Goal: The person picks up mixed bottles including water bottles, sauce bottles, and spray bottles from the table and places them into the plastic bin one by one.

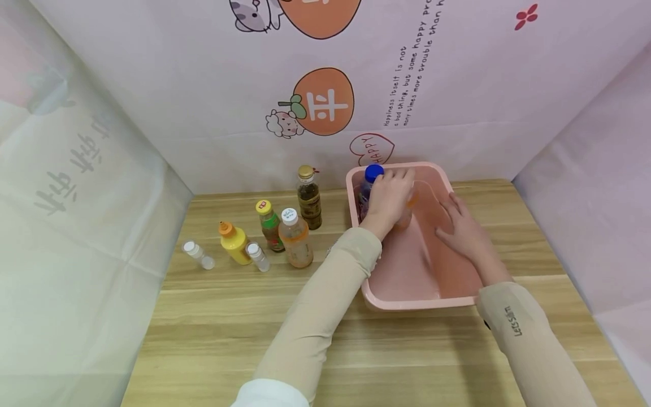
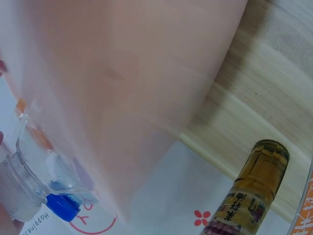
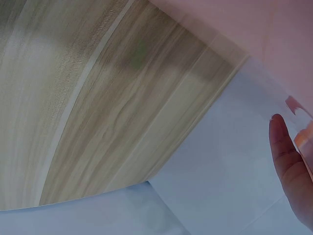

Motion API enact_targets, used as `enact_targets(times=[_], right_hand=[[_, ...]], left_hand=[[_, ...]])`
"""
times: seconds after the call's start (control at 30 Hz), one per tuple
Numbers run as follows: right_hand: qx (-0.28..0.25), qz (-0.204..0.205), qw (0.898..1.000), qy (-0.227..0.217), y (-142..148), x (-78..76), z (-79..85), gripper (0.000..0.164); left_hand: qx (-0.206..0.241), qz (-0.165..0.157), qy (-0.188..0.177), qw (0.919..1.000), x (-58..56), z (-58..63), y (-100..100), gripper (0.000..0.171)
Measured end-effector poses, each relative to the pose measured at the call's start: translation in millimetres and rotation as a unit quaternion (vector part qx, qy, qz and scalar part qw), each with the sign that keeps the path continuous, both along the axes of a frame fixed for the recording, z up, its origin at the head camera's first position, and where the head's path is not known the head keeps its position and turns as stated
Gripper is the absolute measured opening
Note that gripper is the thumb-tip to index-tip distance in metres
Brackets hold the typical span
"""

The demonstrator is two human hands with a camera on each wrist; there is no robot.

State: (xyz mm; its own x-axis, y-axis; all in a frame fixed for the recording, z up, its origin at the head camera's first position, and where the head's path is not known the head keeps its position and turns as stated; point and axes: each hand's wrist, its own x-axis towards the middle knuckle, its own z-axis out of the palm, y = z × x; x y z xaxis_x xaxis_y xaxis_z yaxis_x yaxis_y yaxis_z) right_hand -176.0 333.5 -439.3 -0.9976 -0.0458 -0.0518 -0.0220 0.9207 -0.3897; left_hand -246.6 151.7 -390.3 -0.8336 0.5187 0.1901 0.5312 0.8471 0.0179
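A pink plastic basin (image 1: 407,265) stands on the wooden table. My left hand (image 1: 389,198) reaches over its back left part and grips a clear bottle with an orange band (image 1: 405,217) by the top, the bottle's lower part inside the basin. Beside it, against the back left corner, stands a bottle with a blue cap (image 1: 374,172), partly hidden behind the hand. In the left wrist view the clear bottle (image 2: 32,171) overlaps the blue cap (image 2: 63,207). My right hand (image 1: 464,232) rests at the basin's right rim, fingers extended and thumb apart over the inner wall.
Left of the basin stand a dark oil bottle (image 1: 309,200), an orange-banded bottle with a white cap (image 1: 296,243), a yellow-capped bottle (image 1: 271,226), a yellow squeeze bottle (image 1: 235,244) and two small white-capped shakers (image 1: 258,258). Printed cloth walls (image 1: 218,113) enclose the table (image 1: 244,339).
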Motion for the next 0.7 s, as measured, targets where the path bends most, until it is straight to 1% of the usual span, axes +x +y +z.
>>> enact_targets(times=[0.03,0.17,0.37,0.53,0.7], right_hand=[[0.002,-0.001,1.0,0.0,0.0,0.3,0.4,0.072],[0.005,0.001,1.0,-0.001,0.0,1.2,1.7,0.072],[0.003,0.002,1.0,0.002,-1.2,2.0,2.7,0.073],[-0.003,0.004,1.0,0.004,0.0,2.2,1.1,0.074],[-0.004,0.007,1.0,0.006,1.6,1.7,-0.9,0.074]], left_hand=[[-0.001,-0.001,0.0,1.0,-0.2,-0.1,0.6,0.037],[0.003,0.003,0.008,1.0,-0.1,0.0,1.6,0.036],[0.018,0.011,0.02,0.9996,0.3,0.4,1.3,0.039],[0.041,0.01,0.006,0.9991,1.5,2.0,0.2,0.046],[0.07,0.012,0.015,0.9973,3.5,4.5,-1.8,0.045]])
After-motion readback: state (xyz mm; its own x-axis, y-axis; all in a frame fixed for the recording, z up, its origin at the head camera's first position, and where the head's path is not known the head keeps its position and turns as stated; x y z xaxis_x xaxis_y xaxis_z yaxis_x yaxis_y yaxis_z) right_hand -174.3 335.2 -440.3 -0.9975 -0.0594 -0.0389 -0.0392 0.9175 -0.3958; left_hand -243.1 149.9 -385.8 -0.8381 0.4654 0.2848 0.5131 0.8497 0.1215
